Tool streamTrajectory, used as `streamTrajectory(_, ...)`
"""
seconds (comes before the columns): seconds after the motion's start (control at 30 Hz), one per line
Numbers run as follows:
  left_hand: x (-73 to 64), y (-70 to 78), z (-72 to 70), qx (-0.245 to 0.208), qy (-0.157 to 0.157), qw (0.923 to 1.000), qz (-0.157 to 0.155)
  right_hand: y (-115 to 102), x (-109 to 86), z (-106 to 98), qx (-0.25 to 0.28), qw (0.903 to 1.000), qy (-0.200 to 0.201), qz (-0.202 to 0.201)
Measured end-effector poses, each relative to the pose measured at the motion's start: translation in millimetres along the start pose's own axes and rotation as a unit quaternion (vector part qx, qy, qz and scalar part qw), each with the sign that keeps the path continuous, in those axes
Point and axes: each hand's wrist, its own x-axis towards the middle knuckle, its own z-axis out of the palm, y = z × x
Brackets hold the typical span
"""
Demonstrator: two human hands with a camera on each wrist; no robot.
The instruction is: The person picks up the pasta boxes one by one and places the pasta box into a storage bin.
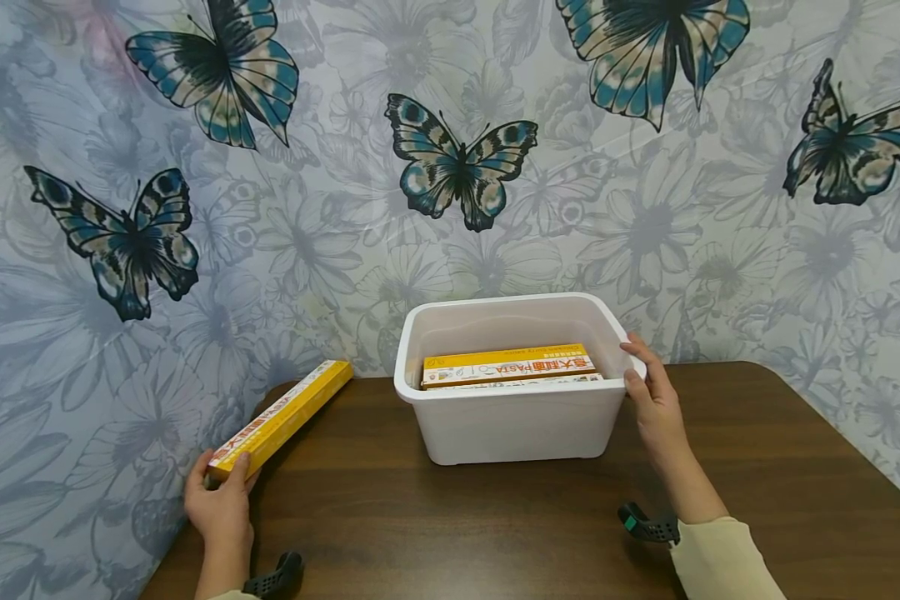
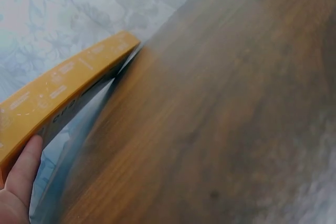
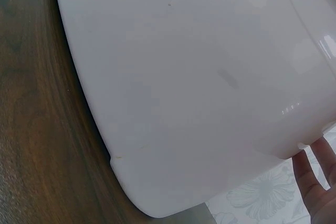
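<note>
At the table's left edge my left hand (image 1: 221,504) grips the near end of a long yellow pasta box (image 1: 285,417), thumb on one side and fingers on the other. The box slants up and away to the right, its far end by the wall; the left wrist view shows its orange-yellow face (image 2: 68,74) close over the table edge. My right hand (image 1: 654,396) pinches the right rim of a white plastic bin (image 1: 517,425). More yellow pasta boxes (image 1: 510,364) lie inside the bin, their lower parts hidden by its front wall. In the right wrist view, fingers (image 3: 304,174) meet the bin's rim.
The bin stands on a dark brown wooden table (image 1: 450,517), near its back edge. Behind the table hangs a pale floral wall covering (image 1: 307,208) with large blue butterflies. A black band (image 1: 648,523) is around the right wrist, another (image 1: 276,577) around the left.
</note>
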Motion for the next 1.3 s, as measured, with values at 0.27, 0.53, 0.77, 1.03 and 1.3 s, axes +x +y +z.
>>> streamTrajectory(0.27, 1.3, 2.1, 2.1, -0.02, 0.005, 0.9998, -0.001, 0.9, 0.6, 0.8, 0.012, 0.9999, 0.001, -0.007)
streamTrajectory(0.53, -2.6, 12.3, 10.1, -0.068, 0.019, 0.9971, 0.029, 1.3, 0.8, 1.3, 0.018, 0.9997, 0.007, -0.011)
streamTrajectory(0.77, -14.6, 35.0, 24.4, -0.136, 0.01, 0.989, 0.058, 1.3, 0.0, 1.5, 0.023, 0.9997, 0.005, -0.009)
streamTrajectory(1.03, -36.1, 63.1, 41.0, -0.192, -0.015, 0.9753, 0.108, 1.4, -0.8, 0.5, 0.016, 0.9998, 0.005, -0.007)
streamTrajectory(1.3, -57.9, 84.6, 53.2, -0.195, -0.063, 0.9674, 0.15, 0.9, -0.7, 0.5, 0.007, 0.9999, 0.009, -0.004)
